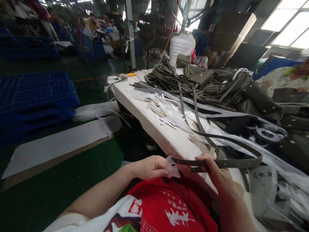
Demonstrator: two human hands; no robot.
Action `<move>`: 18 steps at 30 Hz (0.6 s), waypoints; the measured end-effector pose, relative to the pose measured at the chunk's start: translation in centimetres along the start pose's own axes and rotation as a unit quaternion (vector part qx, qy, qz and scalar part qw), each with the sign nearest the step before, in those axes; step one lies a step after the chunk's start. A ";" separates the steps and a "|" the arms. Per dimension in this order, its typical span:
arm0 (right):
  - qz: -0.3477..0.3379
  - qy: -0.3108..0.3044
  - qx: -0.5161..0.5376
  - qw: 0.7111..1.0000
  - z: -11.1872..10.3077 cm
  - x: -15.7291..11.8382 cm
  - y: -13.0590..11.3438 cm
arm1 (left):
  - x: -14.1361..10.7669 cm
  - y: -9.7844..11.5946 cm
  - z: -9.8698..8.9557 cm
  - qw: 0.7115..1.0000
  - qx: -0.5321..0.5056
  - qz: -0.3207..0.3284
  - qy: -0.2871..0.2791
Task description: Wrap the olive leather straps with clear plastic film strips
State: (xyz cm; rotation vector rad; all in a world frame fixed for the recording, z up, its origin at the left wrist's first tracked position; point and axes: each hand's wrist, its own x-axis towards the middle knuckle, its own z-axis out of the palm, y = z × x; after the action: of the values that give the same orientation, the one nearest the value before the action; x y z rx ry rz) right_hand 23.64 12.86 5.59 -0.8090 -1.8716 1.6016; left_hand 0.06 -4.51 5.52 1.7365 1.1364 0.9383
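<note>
Hands [153,168] [218,175] hold translucent film [173,168] and a dark strap [238,163]

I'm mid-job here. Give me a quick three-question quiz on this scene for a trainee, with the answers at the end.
1. Which hand pinches the translucent plastic piece?
A) the left hand
B) the right hand

2. True or false: the right hand holds a dark strap.

3. Fill in the missing word: the pallets on the floor at the left of the picture are ____.

Key:
1. A
2. True; its fingers and thumb are on the strap.
3. blue
</note>
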 end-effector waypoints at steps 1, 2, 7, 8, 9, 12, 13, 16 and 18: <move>0.005 -0.011 -0.005 1.000 -0.1 0.1 0.0 | 0.1 0.0 -0.1 1.000 0.001 0.000 -0.004; 0.012 -0.025 -0.009 1.000 -0.3 0.3 -0.1 | 0.1 0.0 -0.1 1.000 0.004 0.001 -0.008; 0.067 -0.091 -0.021 0.993 -0.7 1.4 -0.2 | 0.5 -0.3 0.0 0.999 0.022 0.006 -0.030; 0.070 -0.099 -0.030 0.992 -0.6 1.7 -0.2 | 0.6 -0.3 0.1 0.999 0.021 0.006 -0.030; 0.066 -0.107 -0.042 0.991 -0.4 1.9 -0.3 | 0.7 -0.4 0.2 0.999 0.018 0.008 -0.030; 0.053 -0.137 -0.086 0.985 1.3 2.2 -0.7 | 1.0 -0.3 0.6 0.999 -0.001 0.009 -0.035; 0.055 -0.154 -0.093 0.982 2.2 2.1 -0.7 | 1.0 -0.3 0.7 0.999 -0.009 0.004 -0.033; 0.065 -0.213 -0.086 0.971 5.0 1.7 -0.5 | 1.1 -0.4 1.0 0.999 -0.038 -0.026 -0.008; 0.075 -0.210 -0.060 0.973 6.0 1.5 -0.1 | 0.7 -0.7 1.0 0.998 -0.055 -0.041 0.012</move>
State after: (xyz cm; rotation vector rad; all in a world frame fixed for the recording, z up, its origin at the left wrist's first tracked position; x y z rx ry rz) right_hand 18.24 10.00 4.81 -0.7161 -2.2656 1.8841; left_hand 0.95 -3.89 4.59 1.5828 1.1406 0.9565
